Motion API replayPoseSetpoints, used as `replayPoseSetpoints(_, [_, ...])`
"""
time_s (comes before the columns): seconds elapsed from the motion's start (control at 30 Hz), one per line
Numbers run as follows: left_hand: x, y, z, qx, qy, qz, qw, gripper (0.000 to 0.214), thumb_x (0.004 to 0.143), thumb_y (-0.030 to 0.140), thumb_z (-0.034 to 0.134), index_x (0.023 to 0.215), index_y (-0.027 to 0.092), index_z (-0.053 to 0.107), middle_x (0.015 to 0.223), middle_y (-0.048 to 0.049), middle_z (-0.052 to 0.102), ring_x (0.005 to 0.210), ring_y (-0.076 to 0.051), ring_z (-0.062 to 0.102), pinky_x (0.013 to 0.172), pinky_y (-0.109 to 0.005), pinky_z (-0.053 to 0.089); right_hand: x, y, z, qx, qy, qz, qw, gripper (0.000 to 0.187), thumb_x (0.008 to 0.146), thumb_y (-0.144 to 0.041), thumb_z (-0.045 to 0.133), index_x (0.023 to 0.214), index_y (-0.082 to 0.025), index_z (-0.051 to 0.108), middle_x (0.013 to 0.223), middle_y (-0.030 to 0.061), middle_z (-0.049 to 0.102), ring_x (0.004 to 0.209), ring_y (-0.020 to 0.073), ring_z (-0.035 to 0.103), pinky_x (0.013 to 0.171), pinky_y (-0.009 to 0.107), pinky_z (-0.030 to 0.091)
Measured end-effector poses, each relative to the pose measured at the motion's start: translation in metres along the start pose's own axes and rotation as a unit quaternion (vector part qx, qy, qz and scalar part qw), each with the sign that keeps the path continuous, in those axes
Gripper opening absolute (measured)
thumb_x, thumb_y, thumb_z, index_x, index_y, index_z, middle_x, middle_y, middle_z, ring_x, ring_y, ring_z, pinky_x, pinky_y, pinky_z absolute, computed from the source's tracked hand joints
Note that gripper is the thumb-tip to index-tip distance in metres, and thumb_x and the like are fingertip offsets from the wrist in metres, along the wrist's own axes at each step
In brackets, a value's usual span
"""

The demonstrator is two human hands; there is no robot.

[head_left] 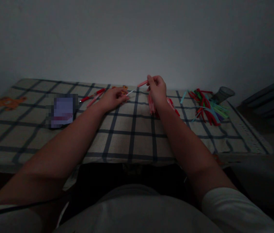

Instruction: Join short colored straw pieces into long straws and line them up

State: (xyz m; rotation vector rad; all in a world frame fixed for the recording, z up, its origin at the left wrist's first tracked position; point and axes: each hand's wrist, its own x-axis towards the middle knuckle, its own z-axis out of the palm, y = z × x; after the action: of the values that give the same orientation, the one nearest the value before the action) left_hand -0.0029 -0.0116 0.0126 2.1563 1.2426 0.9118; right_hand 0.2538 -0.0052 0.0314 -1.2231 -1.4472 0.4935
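Observation:
My left hand (pixel 114 98) pinches a thin white pen refill (pixel 131 92) that points up to the right. A pink pen barrel (pixel 142 83) is held between the fingers of my right hand (pixel 156 86). Its free end hangs close to the refill's tip; from this angle I cannot tell if they touch. Beneath my right hand and wrist lies a pile of pink and red pen barrels (pixel 151 105), partly covered. To the left of my left hand rest a red pen (pixel 86 98) with a silvery tip and a pink pen (pixel 92 102).
A checked cloth (pixel 121 142) covers the table against the wall. Left stands a blurred-out, phone-like device (pixel 63 110). At right, red, green and blue strips (pixel 208 110) lie heaped beside a tipped clear cup (pixel 224 93). One light-blue strip (pixel 183 97) lies apart.

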Motion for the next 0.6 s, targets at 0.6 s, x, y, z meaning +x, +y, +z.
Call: replayPoseSetpoints(0.6, [0.0,-0.008,-0.002,0.068,0.053,0.005,0.996,0.031,0.098,0.04,0.078,0.125,0.026,0.079,0.094,-0.0046,0.079,0.091,-0.025,0.072,0.081,-0.035,0.052,-0.015,0.008,0.003,-0.152,-0.104,-0.012,0.983,0.017,0.103,-0.036,0.08,0.092,-0.027,0.071,0.093,0.0046,0.078,0.092,0.0251,0.071,0.094,0.043,0.058])
